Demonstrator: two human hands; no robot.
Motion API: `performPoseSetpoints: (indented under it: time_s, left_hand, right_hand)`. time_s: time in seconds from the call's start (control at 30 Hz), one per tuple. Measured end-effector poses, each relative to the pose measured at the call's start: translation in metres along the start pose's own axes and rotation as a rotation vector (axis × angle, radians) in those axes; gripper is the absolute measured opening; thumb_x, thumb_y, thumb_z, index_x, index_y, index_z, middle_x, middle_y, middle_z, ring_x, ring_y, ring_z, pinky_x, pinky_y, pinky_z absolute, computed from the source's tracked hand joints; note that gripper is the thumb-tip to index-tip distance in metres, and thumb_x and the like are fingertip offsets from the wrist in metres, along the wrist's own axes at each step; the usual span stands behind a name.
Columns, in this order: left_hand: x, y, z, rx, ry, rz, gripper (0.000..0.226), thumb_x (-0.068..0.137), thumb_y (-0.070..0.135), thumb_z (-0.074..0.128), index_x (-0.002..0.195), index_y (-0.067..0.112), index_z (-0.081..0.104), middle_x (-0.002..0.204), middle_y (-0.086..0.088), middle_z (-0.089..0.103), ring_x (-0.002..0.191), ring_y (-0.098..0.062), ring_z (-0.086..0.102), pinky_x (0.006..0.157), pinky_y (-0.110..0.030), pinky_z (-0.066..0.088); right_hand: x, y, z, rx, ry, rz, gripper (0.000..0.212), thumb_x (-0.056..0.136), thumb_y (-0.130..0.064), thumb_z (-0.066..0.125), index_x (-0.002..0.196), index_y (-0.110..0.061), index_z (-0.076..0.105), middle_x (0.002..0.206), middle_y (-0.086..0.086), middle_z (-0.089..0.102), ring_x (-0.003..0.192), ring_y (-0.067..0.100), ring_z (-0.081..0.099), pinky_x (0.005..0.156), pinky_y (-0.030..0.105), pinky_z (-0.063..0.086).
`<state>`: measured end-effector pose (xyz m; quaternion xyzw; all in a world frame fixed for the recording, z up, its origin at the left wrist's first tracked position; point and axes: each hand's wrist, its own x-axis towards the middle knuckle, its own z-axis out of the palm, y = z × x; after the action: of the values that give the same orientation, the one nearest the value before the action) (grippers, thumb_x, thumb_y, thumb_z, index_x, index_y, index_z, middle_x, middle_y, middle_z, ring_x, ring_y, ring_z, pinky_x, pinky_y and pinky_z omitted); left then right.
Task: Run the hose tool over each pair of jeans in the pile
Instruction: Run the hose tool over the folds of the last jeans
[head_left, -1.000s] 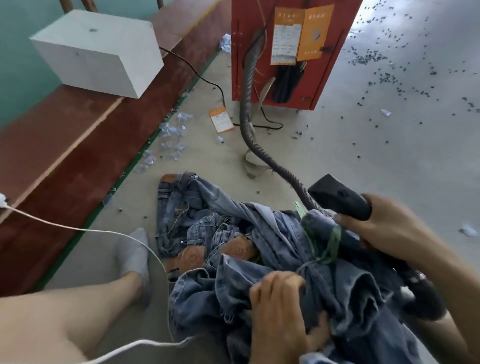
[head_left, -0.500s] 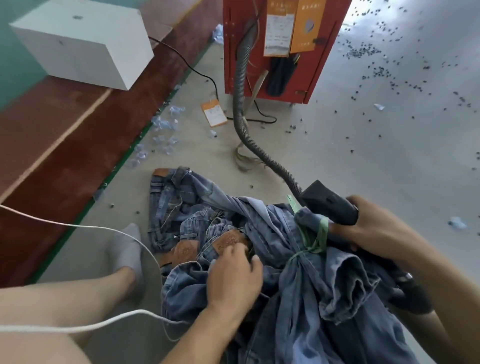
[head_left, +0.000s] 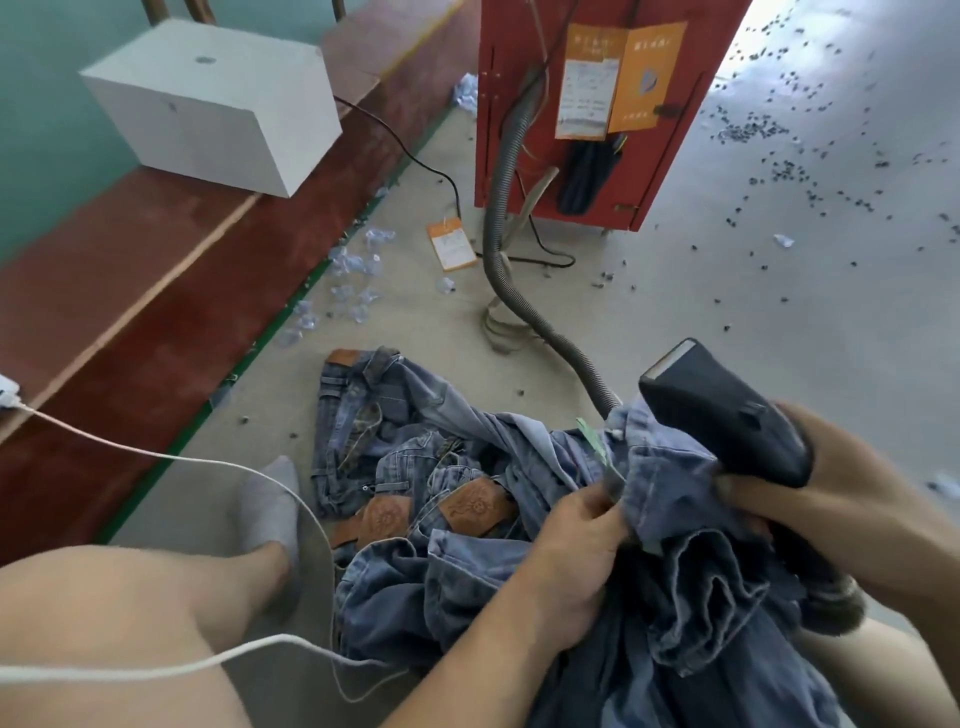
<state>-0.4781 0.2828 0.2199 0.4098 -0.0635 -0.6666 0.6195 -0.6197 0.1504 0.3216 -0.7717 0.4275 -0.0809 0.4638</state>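
Grey concrete floor (head_left: 675, 322) spreads under you, littered with dark specks, and the jeans (head_left: 415, 467) lie heaped on it just in front of your knees. Take that pile as your landmark. Your right hand (head_left: 831, 499) is curled around the tool (head_left: 727, 415) at the pile's right edge, its flat head lifted clear of the denim and pointing away from you. Your left hand (head_left: 576, 540) pinches a fold of the top pair, just beside the tool.

The hose (head_left: 498, 249) runs from behind the pile to the red cabinet (head_left: 519, 104); pull too far and it will likely drag or kink. With the fold bunched, the head may snag or skip the hidden cloth. A white cord (head_left: 156, 457) loops left of the pile near your foot (head_left: 272, 504) and could catch.
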Motion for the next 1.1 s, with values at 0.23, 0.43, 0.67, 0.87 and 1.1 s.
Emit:
performPoseSetpoints:
  time_s: [0.23,0.43,0.67,0.87,1.1]
  left_hand:
    - [-0.020,-0.003,0.014,0.321,0.022,0.253,0.021,0.095,0.026,0.075,0.114,0.019,0.077,0.114,-0.001,0.078,0.110,-0.017,0.072,0.095,-0.032,0.058]
    - [-0.026,-0.001,0.025,0.635,0.021,0.442,0.023,0.092,0.010,0.072,0.110,0.022,0.079,0.124,0.013,0.069,0.117,-0.002,0.065,0.099,-0.019,0.050]
    - [-0.013,0.006,0.013,-0.467,-0.054,0.111,0.056,0.070,-0.012,0.055,0.118,0.012,0.072,0.114,-0.030,0.072,0.093,-0.038,0.075,0.071,-0.041,0.062]
    - [-0.010,0.011,0.021,-0.424,-0.048,0.151,0.064,0.089,-0.020,0.036,0.116,0.021,0.078,0.120,-0.022,0.073,0.102,-0.032,0.075,0.078,-0.037,0.062]
    - [-0.004,0.022,0.031,-0.483,0.032,0.177,0.058,0.092,-0.013,0.040,0.134,0.015,0.067,0.128,-0.024,0.068,0.122,-0.038,0.065,0.103,-0.046,0.055]
  right_hand:
    - [-0.005,-0.005,-0.008,0.141,0.238,0.074,0.060,0.056,-0.062,0.083,0.101,-0.028,0.061,0.078,0.010,0.075,0.060,0.027,0.066,0.065,0.051,0.053]
    - [-0.004,-0.010,0.010,-0.077,0.192,0.015,0.049,0.066,-0.046,0.089,0.101,-0.035,0.058,0.081,-0.025,0.073,0.069,-0.005,0.068,0.054,0.008,0.048]
    - [-0.006,-0.001,0.000,-0.115,0.230,0.025,0.034,0.083,-0.013,0.083,0.095,-0.033,0.058,0.076,-0.017,0.069,0.061,0.002,0.065,0.046,0.013,0.045]
    - [-0.018,-0.030,-0.005,-0.122,0.283,0.018,0.049,0.074,-0.051,0.078,0.105,-0.050,0.041,0.073,-0.012,0.071,0.051,0.008,0.067,0.046,0.021,0.048]
    - [-0.032,-0.044,0.005,-0.437,0.048,-0.111,0.044,0.069,-0.058,0.080,0.103,-0.047,0.054,0.080,-0.023,0.065,0.069,-0.001,0.062,0.059,0.015,0.048]
